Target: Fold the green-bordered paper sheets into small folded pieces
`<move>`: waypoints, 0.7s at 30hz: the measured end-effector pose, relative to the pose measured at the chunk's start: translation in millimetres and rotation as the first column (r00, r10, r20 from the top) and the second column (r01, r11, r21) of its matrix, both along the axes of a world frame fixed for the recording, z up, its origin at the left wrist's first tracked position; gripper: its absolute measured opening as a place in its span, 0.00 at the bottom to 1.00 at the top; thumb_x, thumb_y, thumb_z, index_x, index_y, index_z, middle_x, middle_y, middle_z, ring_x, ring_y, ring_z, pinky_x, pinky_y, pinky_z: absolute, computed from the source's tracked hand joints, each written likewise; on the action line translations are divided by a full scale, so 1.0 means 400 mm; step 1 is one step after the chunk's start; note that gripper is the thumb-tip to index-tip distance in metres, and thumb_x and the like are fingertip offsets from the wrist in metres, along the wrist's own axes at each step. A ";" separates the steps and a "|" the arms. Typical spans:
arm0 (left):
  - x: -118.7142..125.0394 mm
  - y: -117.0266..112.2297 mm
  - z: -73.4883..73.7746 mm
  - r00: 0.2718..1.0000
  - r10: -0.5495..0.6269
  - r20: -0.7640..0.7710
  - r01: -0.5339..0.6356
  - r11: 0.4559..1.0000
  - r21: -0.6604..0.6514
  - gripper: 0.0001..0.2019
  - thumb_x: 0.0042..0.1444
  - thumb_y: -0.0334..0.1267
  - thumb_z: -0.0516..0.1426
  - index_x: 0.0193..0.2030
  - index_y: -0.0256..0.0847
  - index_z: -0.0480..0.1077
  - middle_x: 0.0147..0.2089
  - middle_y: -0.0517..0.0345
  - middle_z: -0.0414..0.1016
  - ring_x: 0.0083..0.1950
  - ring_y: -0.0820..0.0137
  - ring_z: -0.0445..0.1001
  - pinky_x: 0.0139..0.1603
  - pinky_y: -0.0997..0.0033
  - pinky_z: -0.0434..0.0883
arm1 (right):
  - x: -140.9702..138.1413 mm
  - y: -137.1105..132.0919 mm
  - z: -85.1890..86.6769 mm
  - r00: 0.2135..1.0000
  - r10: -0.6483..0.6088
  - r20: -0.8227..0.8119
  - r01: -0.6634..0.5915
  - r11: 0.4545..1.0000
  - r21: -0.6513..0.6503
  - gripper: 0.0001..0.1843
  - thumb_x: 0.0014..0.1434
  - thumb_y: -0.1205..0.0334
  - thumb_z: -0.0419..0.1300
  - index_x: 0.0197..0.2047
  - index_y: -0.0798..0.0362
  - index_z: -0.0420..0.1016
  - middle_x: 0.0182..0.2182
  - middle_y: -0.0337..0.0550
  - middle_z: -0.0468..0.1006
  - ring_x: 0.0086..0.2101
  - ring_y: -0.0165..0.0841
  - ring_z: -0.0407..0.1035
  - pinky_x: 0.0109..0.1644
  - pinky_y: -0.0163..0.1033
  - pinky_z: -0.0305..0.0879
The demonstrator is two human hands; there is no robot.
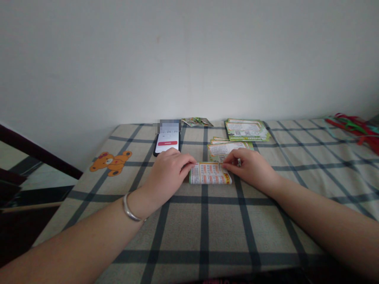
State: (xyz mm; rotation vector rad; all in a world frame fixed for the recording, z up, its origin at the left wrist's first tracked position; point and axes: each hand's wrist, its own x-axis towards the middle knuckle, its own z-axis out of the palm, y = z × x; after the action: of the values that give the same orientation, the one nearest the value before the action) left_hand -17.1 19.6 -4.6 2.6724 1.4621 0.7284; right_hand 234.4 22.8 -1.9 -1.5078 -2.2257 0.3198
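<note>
A printed leaflet [210, 174], bent over along its far edge, lies on the checked cloth between my two hands. My left hand [174, 167] pinches its far left corner between thumb and fingertips. At the far right corner my right hand [247, 165] grips it the same way, a ring on one finger. Just beyond the leaflet is a small fanned pile of similar leaflets [227, 149], partly covered by my right hand. A phone [167, 138] with a lit screen and a red button rests past my left hand.
A larger stack of leaflets [247, 130] lies near the wall. Left of it are crumpled printed packets [197, 121]. A bear picture [111, 163] marks the cloth at left. Red and green items [359, 128] lie at far right. The table's left edge drops beside dark rails.
</note>
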 end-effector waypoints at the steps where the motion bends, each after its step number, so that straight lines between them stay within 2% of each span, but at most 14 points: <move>1: 0.000 0.000 0.000 1.000 -0.006 0.003 0.006 1.000 -0.001 0.05 0.61 0.36 0.57 0.38 0.43 0.75 0.34 0.57 0.75 0.40 0.65 0.70 0.43 0.63 0.66 | 0.000 0.001 -0.001 1.000 0.007 0.007 -0.007 1.000 -0.001 0.06 0.56 0.58 0.62 0.30 0.49 0.76 0.28 0.38 0.77 0.30 0.31 0.68 0.30 0.36 0.59; 9: 0.004 0.001 0.001 0.997 -0.073 0.004 0.072 0.997 0.035 0.04 0.60 0.36 0.58 0.36 0.42 0.74 0.36 0.59 0.77 0.42 0.65 0.69 0.46 0.63 0.65 | 0.000 0.016 -0.017 0.995 0.094 0.030 -0.095 0.993 0.064 0.07 0.57 0.58 0.61 0.30 0.51 0.75 0.29 0.40 0.77 0.33 0.34 0.67 0.35 0.38 0.60; 15: 0.008 0.000 0.001 0.998 -0.022 -0.061 0.022 1.000 -0.001 0.05 0.60 0.38 0.58 0.36 0.42 0.74 0.36 0.59 0.77 0.41 0.63 0.70 0.43 0.62 0.65 | -0.001 0.024 -0.019 0.989 0.139 0.047 -0.143 0.985 0.096 0.06 0.57 0.60 0.62 0.31 0.51 0.76 0.27 0.40 0.75 0.32 0.33 0.65 0.36 0.38 0.59; 21: 0.007 0.001 -0.003 0.998 -0.041 -0.048 0.041 0.999 -0.004 0.05 0.60 0.37 0.57 0.36 0.42 0.74 0.36 0.58 0.77 0.41 0.64 0.70 0.43 0.62 0.65 | -0.001 0.031 -0.022 0.992 0.128 0.003 -0.128 0.990 0.063 0.05 0.55 0.60 0.63 0.31 0.51 0.77 0.26 0.39 0.75 0.30 0.31 0.65 0.34 0.37 0.58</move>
State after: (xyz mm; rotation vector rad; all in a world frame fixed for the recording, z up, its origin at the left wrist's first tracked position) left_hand -14.2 19.9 -5.9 2.7275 1.4134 0.6626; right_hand 233.9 35.2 -10.8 -1.3355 -2.3141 0.2862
